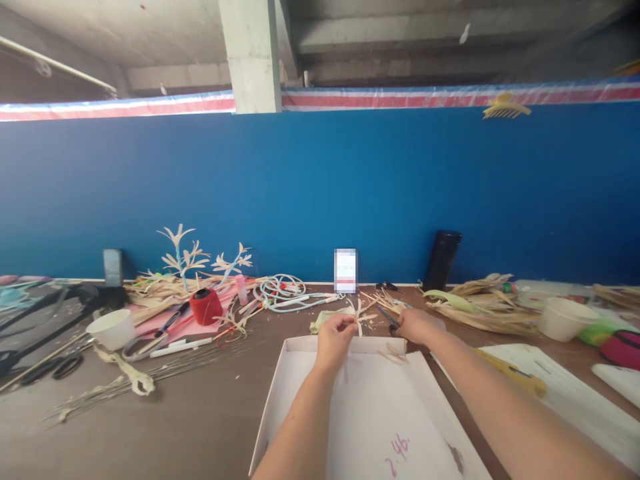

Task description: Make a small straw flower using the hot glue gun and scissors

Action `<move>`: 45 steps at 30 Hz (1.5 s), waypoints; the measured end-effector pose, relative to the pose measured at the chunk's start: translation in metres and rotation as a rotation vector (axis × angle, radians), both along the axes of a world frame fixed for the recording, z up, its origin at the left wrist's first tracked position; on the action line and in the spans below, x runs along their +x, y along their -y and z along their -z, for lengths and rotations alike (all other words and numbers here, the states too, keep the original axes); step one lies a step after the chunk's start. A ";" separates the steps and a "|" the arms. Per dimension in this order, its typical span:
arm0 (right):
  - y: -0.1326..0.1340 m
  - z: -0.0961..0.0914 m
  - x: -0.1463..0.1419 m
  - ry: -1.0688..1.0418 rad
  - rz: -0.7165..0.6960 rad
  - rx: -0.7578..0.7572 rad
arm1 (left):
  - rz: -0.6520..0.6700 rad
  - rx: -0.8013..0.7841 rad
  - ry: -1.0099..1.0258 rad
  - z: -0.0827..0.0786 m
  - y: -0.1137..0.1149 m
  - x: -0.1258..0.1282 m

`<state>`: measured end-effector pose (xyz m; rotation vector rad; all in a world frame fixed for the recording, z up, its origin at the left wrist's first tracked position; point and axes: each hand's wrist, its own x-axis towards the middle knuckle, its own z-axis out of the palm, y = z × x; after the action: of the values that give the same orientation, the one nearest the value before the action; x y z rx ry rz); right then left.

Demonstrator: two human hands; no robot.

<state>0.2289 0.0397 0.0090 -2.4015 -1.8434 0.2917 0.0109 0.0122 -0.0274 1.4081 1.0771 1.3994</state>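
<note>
Over the far edge of the white cardboard box lid (380, 413), my left hand (336, 343) is closed in a pinch on a pale corn-husk flower (359, 313), whose strips spread out above the fingertips. Further right, my right hand (415, 325) has its fingers closed on a pair of dark scissors (387, 320), with the blades pointing left toward the flower. The hand hides part of the handles. Thin pale husk strips (373, 303) lie behind the two hands. A few scraps rest inside the lid near its far right corner.
Left of the lid stand a red thread spool (206, 307), a white cup (111, 329) and finished husk flowers (183, 257). Thin wires (125, 387) lie nearer. A lit phone (345, 271) leans on the blue partition (320, 180). At right are dried husks (480, 307) and a black bottle (442, 260).
</note>
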 end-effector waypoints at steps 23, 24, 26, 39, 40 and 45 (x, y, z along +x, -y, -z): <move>0.049 -0.033 -0.033 -1.977 -0.094 0.310 | -0.071 -0.042 0.274 -0.015 -0.003 -0.018; 0.054 -0.031 -0.040 -2.009 -0.113 0.300 | -0.076 -0.033 0.278 -0.015 -0.004 -0.019; 0.060 -0.025 -0.053 -2.037 -0.130 0.283 | -0.094 -0.022 0.268 -0.013 -0.005 -0.020; 0.072 0.002 -0.072 -1.675 -0.219 0.091 | -0.159 0.018 0.178 -0.014 -0.005 -0.027; 0.072 0.003 -0.072 -1.668 -0.232 0.072 | -0.160 0.021 0.183 -0.015 -0.005 -0.028; 0.074 0.002 -0.068 -1.590 -0.273 0.002 | -0.145 0.054 0.181 -0.018 -0.003 -0.033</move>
<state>0.1606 -0.0344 0.0070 -0.9960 -1.1837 1.5620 -0.0226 0.0152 -0.0092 1.2344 1.0466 1.6373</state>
